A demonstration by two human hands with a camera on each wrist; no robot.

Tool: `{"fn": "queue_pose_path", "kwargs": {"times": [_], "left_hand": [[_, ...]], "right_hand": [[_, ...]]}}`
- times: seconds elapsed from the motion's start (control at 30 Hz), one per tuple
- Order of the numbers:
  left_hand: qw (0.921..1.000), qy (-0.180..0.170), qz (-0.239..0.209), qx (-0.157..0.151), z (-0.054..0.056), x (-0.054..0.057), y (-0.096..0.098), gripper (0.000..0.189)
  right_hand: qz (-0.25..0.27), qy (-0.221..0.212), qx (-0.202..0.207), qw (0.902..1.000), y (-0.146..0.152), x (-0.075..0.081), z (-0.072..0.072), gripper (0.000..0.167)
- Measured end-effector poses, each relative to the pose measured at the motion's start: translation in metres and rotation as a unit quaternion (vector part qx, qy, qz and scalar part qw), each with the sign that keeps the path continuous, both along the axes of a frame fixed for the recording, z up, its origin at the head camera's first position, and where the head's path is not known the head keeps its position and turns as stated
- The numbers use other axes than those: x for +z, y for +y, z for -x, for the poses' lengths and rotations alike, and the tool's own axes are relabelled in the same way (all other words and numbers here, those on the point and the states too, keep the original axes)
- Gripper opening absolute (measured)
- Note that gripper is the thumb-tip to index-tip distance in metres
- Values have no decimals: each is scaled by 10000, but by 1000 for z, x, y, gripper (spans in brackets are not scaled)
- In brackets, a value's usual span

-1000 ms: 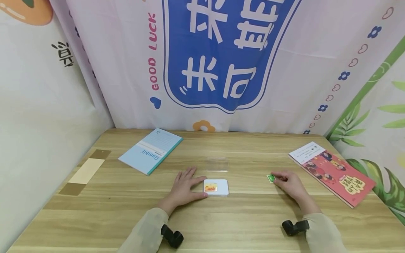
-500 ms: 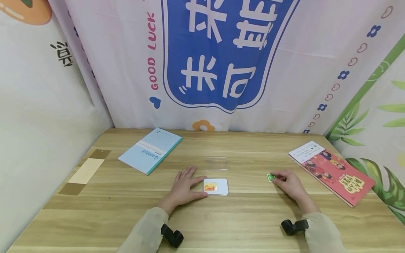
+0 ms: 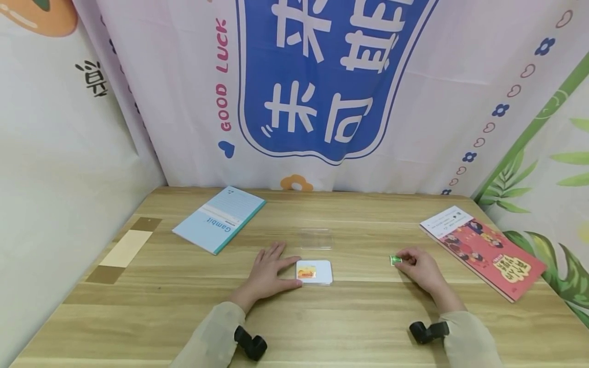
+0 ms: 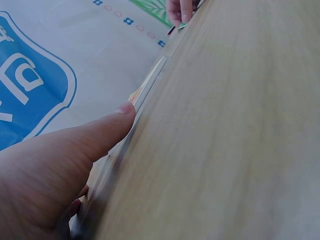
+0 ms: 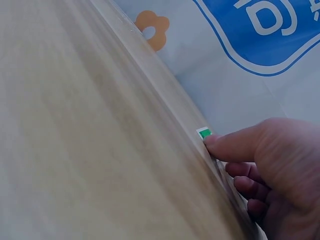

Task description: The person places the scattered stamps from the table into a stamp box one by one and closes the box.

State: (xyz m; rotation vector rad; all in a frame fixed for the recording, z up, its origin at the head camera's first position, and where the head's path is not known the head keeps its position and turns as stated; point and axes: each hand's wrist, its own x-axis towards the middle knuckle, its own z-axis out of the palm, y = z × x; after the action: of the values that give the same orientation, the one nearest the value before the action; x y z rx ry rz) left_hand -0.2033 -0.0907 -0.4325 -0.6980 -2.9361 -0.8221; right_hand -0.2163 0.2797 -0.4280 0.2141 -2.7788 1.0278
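Note:
In the head view a small white rectangular case [image 3: 324, 272] with rounded corners lies mid-table. A yellow-orange picture sticker [image 3: 306, 272] sits on its left part. My left hand [image 3: 267, 273] holds the case at its left corners, thumb at the near one and index finger at the far one; the other fingers spread on the table. The left wrist view shows the thumb against the side of the case [image 4: 150, 82]. To the right, my right hand [image 3: 421, 268] pinches a small green sticker-like square with a white border [image 3: 394, 260] between thumb and fingers, close above the tabletop.
A clear plastic lid-like piece [image 3: 316, 238] lies just behind the case. A light-blue notebook [image 3: 218, 220] is at the back left and a red booklet [image 3: 483, 253] at the right. Brown and cream strips [image 3: 124, 249] mark the left side. A printed curtain [image 3: 193, 102] hangs behind.
The green square has tilted in my right hand's fingers, its face now looking narrower, and shifted very slightly right. My left hand and the white case have stayed in place.

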Motion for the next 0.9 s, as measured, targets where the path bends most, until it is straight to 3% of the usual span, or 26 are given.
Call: {"fn": "queue_pose_path", "kwargs": {"times": [0.63, 0.9], "left_hand": [[10000, 14, -9, -17, -1, 0, 0, 62], [10000, 15, -9, -11, -2, 1, 0, 62]], "right_hand": [[261, -251, -97, 9993, -4, -1, -2, 12], [253, -167, 3, 9995, -4, -1, -1, 17]]}}
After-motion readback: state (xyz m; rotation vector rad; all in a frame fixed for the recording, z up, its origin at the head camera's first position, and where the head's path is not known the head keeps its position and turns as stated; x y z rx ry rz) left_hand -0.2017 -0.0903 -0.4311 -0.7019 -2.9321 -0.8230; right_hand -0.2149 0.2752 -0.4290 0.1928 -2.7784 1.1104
